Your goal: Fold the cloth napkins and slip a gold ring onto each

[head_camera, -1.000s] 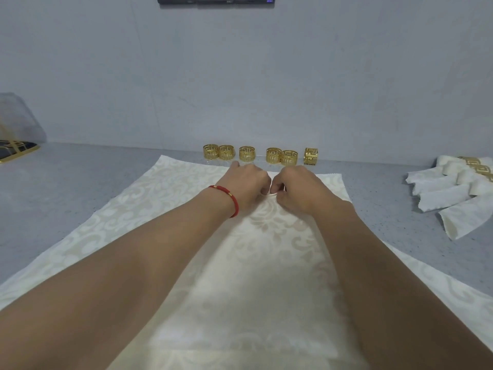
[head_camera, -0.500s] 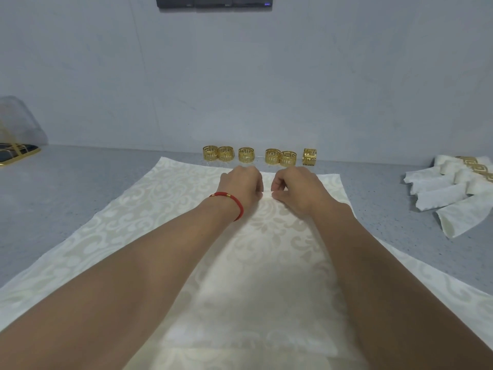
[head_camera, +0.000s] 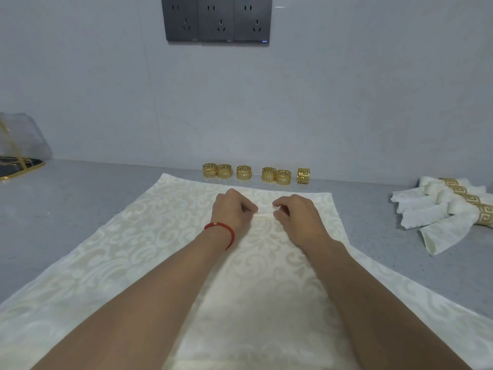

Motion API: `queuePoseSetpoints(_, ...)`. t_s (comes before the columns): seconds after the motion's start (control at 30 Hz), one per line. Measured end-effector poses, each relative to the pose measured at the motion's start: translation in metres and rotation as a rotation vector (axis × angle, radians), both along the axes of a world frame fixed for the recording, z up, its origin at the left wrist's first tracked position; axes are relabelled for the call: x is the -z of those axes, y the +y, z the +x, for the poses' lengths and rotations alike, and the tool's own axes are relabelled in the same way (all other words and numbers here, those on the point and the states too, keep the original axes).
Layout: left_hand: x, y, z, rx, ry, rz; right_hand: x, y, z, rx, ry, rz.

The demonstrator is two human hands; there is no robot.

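Your left hand (head_camera: 232, 209) and right hand (head_camera: 294, 212) sit side by side with a small gap between them, on the far middle of the cream damask cloth napkin (head_camera: 128, 252) spread flat across the grey speckled counter (head_camera: 66, 198). Both sets of fingers are curled in, each pinching a small raised fold of the cloth between them. A red cord bracelet (head_camera: 223, 231) circles your left wrist. Just beyond the napkin's far edge, 6 gold openwork rings (head_camera: 256, 174) stand in a row by the wall. At far right lies a pile of rolled napkins with gold rings on (head_camera: 450, 209).
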State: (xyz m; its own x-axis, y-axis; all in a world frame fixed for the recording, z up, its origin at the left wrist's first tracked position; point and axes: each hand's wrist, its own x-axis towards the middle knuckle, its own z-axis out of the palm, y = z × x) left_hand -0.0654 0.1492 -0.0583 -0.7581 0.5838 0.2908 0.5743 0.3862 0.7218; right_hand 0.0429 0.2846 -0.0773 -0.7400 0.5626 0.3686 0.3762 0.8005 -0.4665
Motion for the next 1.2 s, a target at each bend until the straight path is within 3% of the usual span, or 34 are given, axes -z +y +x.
queuePoseSetpoints(0.1,0.000,-0.001,0.001,-0.019,-0.062,0.005,0.002,0.002,-0.003,0.014,-0.004,0.024)
queuePoseSetpoints(0.27,-0.009,-0.005,0.003,0.078,0.101,-0.212,-0.006,-0.004,0.002,0.031,-0.084,0.157)
queuePoseSetpoints(0.43,-0.010,-0.007,0.000,0.084,0.268,-0.291,-0.013,-0.012,0.005,0.023,-0.164,0.410)
queuePoseSetpoints(0.53,-0.015,-0.011,0.009,0.123,0.532,-0.391,-0.017,-0.015,0.009,-0.014,-0.254,0.543)
queuePoseSetpoints(0.6,-0.018,-0.012,0.013,0.196,0.708,-0.441,-0.021,-0.018,0.011,-0.034,-0.315,0.497)
queuePoseSetpoints(0.67,-0.014,-0.017,0.013,0.229,0.767,-0.477,-0.023,-0.019,0.012,-0.023,-0.302,0.379)
queuePoseSetpoints(0.73,-0.006,-0.021,0.009,0.203,0.598,-0.369,-0.020,-0.017,0.012,0.000,-0.214,0.240)
queuePoseSetpoints(0.83,0.003,-0.027,0.010,0.069,0.214,-0.052,-0.015,-0.008,0.014,0.013,-0.098,0.001)
queuePoseSetpoints(0.9,0.006,-0.029,0.012,0.019,0.111,0.019,-0.013,-0.003,0.016,-0.016,-0.121,0.018)
queuePoseSetpoints(0.97,0.009,-0.028,0.010,0.020,0.153,-0.010,-0.015,0.000,0.019,-0.036,-0.156,0.068)
queuePoseSetpoints(1.2,-0.005,-0.027,0.005,0.203,0.637,-0.409,-0.018,-0.008,0.022,-0.085,-0.277,0.465)
